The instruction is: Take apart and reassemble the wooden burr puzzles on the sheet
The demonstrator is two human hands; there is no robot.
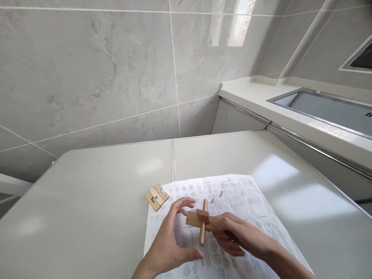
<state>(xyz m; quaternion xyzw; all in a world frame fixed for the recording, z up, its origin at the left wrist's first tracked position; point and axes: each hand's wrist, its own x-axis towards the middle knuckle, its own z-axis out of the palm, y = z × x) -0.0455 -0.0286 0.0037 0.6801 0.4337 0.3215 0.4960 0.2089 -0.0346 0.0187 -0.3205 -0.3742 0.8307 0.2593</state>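
Observation:
My right hand point(235, 234) grips one end of a wooden puzzle point(193, 219), made of crossed sticks with a small block at the crossing, and holds it above the printed sheet. To the left of it, my left hand point(171, 242) is open, its thumb and fingers curved around the puzzle's free end without touching it. Several flat wooden puzzle pieces point(157, 197) with notches lie side by side at the sheet's upper left corner. The fingers of my right hand hide the puzzle's right end.
The large paper sheet point(241, 193), printed with small drawings, lies on a glossy pale table point(116, 186) with a seam across it. Beyond the table stands a grey tiled wall point(87, 69). At the right is a white counter point(247, 91) with a glass-topped, metal-framed panel point(328, 106).

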